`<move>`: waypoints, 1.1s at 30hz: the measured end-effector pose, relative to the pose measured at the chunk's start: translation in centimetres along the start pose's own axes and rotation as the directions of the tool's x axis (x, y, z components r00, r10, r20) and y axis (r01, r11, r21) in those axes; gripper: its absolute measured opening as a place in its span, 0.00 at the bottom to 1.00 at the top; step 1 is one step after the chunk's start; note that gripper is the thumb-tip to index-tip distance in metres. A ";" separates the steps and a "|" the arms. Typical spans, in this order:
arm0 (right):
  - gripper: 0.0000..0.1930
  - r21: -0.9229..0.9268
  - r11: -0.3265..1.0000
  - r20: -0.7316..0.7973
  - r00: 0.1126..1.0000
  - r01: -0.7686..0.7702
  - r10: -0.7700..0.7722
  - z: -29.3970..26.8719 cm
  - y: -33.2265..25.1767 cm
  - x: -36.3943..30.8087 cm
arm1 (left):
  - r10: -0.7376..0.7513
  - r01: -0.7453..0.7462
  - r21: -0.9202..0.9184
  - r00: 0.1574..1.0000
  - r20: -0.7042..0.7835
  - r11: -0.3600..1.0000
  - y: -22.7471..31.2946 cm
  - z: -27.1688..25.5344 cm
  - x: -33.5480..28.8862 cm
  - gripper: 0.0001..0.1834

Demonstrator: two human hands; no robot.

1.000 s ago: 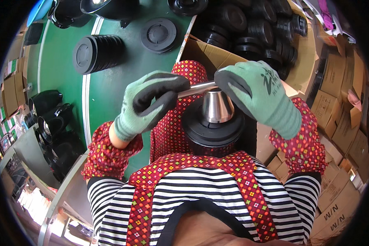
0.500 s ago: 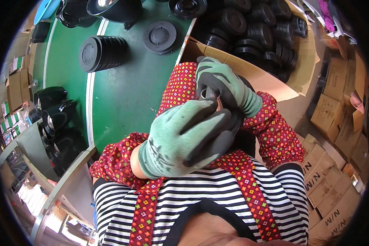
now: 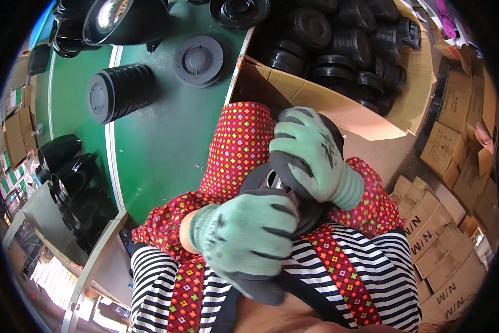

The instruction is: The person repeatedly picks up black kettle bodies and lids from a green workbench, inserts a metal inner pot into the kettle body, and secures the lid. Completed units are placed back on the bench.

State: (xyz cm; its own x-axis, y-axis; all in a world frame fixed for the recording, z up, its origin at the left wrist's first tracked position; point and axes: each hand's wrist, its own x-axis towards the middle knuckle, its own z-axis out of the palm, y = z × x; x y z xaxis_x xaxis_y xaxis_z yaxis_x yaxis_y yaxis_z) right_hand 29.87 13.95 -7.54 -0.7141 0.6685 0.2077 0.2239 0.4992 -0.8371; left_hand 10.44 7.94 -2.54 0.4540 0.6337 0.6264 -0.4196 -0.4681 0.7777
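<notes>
A black round part [image 3: 311, 217] rests on my lap, mostly covered by my gloved hands. A small silvery metal ring [image 3: 271, 178] shows at its middle, between my fingers. My right hand [image 3: 310, 152], in a green glove with dark palm, is closed over the part's far right side, its fingers bent toward the ring. My left hand [image 3: 249, 236], gloved alike, is on the near left with its fingers curled in beside the ring and its thumb pointing toward my chest. What the left fingertips pinch is hidden.
On the green table [image 3: 155, 155] lie a stack of black discs [image 3: 119, 93] and a single black disc [image 3: 199, 61]. Shiny black bowl-shaped shades [image 3: 127, 22] stand beyond. An open cardboard box [image 3: 327, 97] of black round parts is at far right; closed cartons [image 3: 438, 238] are stacked at right.
Both hands have shifted nearer my body. The left hand has turned, its back now facing up and thumb lower. The right hand has come over the part, and more of the black rim shows.
</notes>
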 end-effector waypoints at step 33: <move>0.31 -0.054 0.998 0.192 0.981 -0.023 0.033 -2.2 1.7 0.8 | -0.983 0.800 0.577 -0.083 -0.162 -0.163 2.5 -2.8 6.8 0.12</move>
State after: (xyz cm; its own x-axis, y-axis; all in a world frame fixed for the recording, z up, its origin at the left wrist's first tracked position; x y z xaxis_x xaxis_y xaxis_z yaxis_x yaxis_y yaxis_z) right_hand 31.17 16.58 -7.67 -0.8204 0.5664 0.0789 0.2755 0.5124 -0.8134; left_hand 10.25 12.78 3.50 0.2478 0.5073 -0.8254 0.8852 0.2278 0.4057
